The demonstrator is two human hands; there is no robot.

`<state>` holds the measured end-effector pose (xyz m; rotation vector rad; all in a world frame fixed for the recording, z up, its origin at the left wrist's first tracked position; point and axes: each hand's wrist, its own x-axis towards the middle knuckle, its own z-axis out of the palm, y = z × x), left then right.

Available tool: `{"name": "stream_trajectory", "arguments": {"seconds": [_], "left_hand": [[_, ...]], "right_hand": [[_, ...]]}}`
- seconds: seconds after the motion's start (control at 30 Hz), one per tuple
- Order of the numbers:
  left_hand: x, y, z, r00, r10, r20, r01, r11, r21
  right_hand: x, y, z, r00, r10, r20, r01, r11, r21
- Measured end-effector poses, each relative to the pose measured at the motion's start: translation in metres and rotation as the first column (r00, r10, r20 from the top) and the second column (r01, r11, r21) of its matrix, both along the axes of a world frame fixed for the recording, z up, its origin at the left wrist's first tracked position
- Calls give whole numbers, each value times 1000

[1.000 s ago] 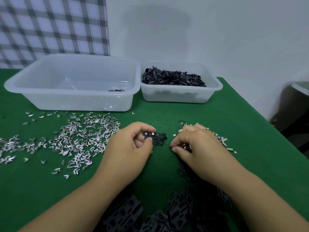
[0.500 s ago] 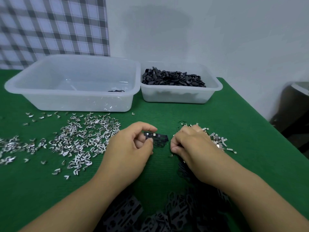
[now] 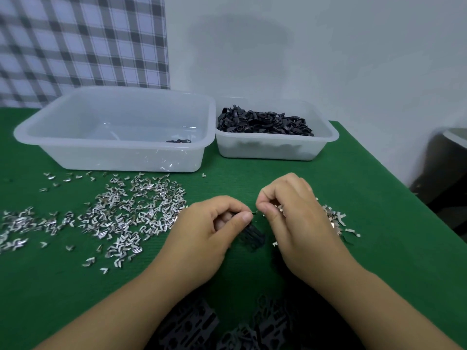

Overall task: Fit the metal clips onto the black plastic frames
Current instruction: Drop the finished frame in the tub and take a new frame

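Observation:
My left hand (image 3: 207,231) pinches a small black plastic frame (image 3: 254,234) that hangs down below its thumb. My right hand (image 3: 293,213) is raised just right of it, its finger and thumb pinched on a small metal clip (image 3: 254,212) whose tip reaches my left thumb. Loose metal clips (image 3: 126,213) lie spread over the green mat on the left. A smaller heap of clips (image 3: 333,219) lies behind my right hand, partly hidden by it. Black frames (image 3: 192,324) lie heaped at the near edge between my forearms.
A large clear tub (image 3: 113,152) at the back left holds a few black parts (image 3: 178,141). A smaller tub (image 3: 326,141) to its right is full of black parts (image 3: 262,122). The green table's right edge (image 3: 394,178) drops off beside a dark object (image 3: 447,168).
My right hand has lifted off the clip heap and brought a clip to the frame. My left hand has turned the frame so it hangs downward.

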<state>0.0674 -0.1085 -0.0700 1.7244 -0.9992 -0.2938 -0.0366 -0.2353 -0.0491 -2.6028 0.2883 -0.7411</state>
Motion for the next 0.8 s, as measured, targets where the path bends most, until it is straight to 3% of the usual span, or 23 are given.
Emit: {"name": "stream_trajectory", "arguments": {"seconds": [0.1, 0.2, 0.37, 0.8], "left_hand": [[0, 2, -1, 998, -10, 68, 11, 1000, -15], [-1, 2, -1, 984, 6, 179, -5, 1000, -3], [-2, 2, -2, 965, 7, 264, -9, 1000, 8], [-2, 2, 0, 959, 52, 277, -55, 998, 4]], "right_hand": [[0, 1, 0, 1000, 6, -2, -6, 1000, 24], [-2, -3, 1, 1000, -23, 13, 21, 989, 144], [-4, -5, 4, 996, -42, -77, 63, 954, 293], [-5, -5, 10, 997, -15, -77, 54, 838, 543]]}}
